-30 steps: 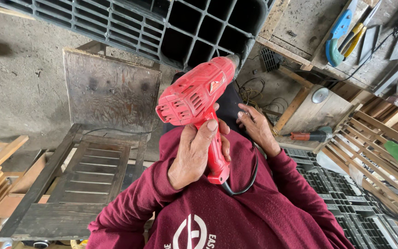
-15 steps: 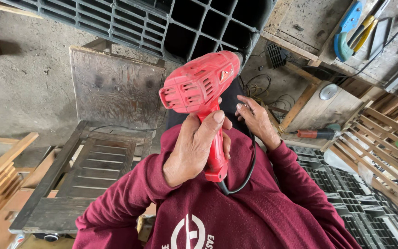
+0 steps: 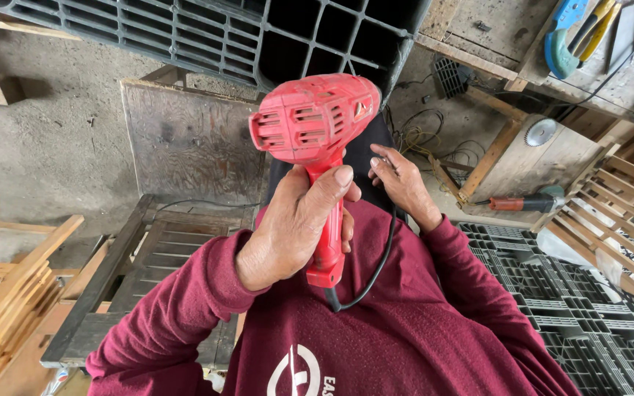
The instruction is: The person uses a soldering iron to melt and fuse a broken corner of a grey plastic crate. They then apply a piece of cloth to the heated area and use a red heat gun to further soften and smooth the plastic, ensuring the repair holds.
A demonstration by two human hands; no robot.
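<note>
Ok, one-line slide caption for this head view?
Left hand grips a red plastic corded power drill upright; right hand beside it near the chest.

Bare concrete floor [image 3: 45,147], dusty. On it: a grey wooden slatted pallet [image 3: 148,257], a weathered plywood board [image 3: 192,143], stacked wooden slats [image 3: 9,308] at one side. Dark plastic grid pallets [image 3: 552,286] lie opposite.

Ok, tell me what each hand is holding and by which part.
The left hand grips the red power drill by its handle, fingers wrapped round it. The right hand seems to hold nothing; its fingertips are partly hidden.
</note>
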